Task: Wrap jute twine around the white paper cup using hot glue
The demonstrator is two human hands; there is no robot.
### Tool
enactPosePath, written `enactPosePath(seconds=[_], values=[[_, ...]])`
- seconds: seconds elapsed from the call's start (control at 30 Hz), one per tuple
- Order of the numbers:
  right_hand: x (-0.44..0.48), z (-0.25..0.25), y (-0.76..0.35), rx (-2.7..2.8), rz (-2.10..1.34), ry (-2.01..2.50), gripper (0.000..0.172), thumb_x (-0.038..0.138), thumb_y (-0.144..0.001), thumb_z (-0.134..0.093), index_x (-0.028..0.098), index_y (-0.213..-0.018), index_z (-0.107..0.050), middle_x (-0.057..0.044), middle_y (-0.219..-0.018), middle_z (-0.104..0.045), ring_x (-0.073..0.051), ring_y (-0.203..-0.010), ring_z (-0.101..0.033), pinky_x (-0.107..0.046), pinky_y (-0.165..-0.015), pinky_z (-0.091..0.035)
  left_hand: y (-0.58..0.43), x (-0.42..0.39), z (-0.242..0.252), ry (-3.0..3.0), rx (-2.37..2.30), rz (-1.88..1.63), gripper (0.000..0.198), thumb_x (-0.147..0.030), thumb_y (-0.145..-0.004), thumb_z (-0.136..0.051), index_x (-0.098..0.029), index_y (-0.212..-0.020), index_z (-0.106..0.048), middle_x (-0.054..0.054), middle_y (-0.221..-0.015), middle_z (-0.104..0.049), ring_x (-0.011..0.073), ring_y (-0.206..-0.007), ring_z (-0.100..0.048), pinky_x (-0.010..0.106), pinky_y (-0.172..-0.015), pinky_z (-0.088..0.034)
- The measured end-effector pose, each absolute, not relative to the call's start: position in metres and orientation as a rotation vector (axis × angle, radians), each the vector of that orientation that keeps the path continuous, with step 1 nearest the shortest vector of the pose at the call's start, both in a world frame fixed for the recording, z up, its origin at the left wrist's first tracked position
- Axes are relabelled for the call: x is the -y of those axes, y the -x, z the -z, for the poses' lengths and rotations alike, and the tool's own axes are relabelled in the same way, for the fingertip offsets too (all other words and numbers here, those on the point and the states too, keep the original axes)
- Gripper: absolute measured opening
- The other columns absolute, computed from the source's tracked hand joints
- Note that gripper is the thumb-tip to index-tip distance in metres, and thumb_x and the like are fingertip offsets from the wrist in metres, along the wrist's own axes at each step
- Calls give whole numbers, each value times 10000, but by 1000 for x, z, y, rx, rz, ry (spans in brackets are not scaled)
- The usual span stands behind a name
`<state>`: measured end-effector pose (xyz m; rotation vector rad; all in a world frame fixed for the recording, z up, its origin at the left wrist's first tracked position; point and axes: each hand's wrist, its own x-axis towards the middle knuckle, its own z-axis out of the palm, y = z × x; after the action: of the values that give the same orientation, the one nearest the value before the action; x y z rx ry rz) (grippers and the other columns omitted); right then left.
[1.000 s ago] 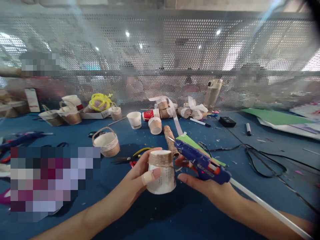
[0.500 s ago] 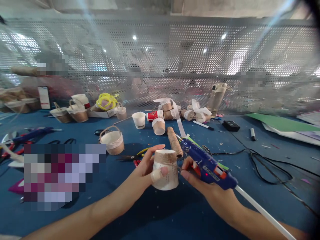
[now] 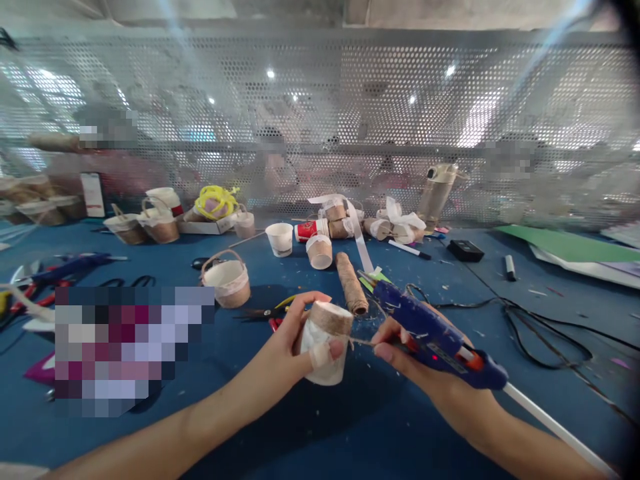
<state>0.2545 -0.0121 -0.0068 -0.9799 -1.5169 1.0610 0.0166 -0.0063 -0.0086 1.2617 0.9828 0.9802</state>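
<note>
My left hand (image 3: 300, 347) is wrapped around a white paper cup (image 3: 325, 367), held bottom up and slightly tilted. Brown twine winds around the cup's upper part. A strand of twine (image 3: 363, 341) runs from the cup to my right hand (image 3: 410, 353), whose thumb and finger pinch it. That same hand also holds a blue hot glue gun (image 3: 430, 327), its nozzle pointing up and left and a white glue stick (image 3: 545, 417) out of its back. Just behind the cup lies a roll of twine (image 3: 351, 283). Scissors (image 3: 265, 312) are partly hidden behind my left hand.
A twine-wrapped basket with a handle (image 3: 226, 283) stands to the left. Finished-looking small cups, a white cup (image 3: 279, 240) and a red cup (image 3: 311, 231) line the back. Black cables (image 3: 530, 333) loop at right, near a marker (image 3: 509, 268). A perforated screen (image 3: 320, 120) rises behind.
My right hand has moved right, away from the cup, drawing the twine strand out. The glue gun has shifted right with it. The cup has tilted and moved slightly left.
</note>
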Motion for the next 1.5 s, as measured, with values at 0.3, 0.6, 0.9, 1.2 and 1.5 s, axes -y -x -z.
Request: enactPosePath(seconds=[0.3, 0.6, 0.9, 1.2, 1.5], values=[[11, 7, -266, 1640, -1064, 990, 133, 377, -893, -849, 302, -865, -743, 60, -837, -709, -103, -717, -657, -191, -677, -558, -18, 12, 4, -1336, -1002, -995, 576, -491, -901, -833, -330, -1295, -444, -34, -1093, -634, 152, -965, -613, 250, -818, -515], [13, 3, -265, 1623, -1024, 1071, 188, 414, -893, -823, 282, -807, -721, 55, -798, -668, -116, -699, -605, -227, -690, -523, -19, 18, 3, -1266, -1036, -992, 627, -503, -863, -861, -318, -1280, -429, -15, -1083, -628, 154, -888, -626, 245, -721, -581], [17, -9, -257, 1559, -1073, 1207, 212, 392, -912, -765, 266, -752, -706, 57, -753, -635, -133, -706, -557, -274, -707, -458, -22, 14, 3, -1163, -939, -992, 687, -515, -792, -913, -305, -1267, -463, 15, -1090, -651, 207, -863, -703, 331, -680, -656], [12, -4, -256, 1532, -1153, 1179, 218, 419, -877, -804, 249, -781, -707, 43, -766, -625, -145, -724, -569, -285, -742, -493, -19, 16, 5, -1091, -819, -949, 630, -445, -841, -891, -340, -1302, -475, 25, -1163, -640, 242, -889, -746, 354, -681, -655], [11, -1, -255, 1519, -1219, 1181, 223, 413, -875, -791, 242, -776, -687, 42, -768, -614, -146, -728, -553, -302, -745, -480, -22, 16, 11, -1070, -667, -949, 557, -387, -865, -878, -342, -1293, -524, 15, -1108, -702, 254, -883, -781, 391, -686, -699]])
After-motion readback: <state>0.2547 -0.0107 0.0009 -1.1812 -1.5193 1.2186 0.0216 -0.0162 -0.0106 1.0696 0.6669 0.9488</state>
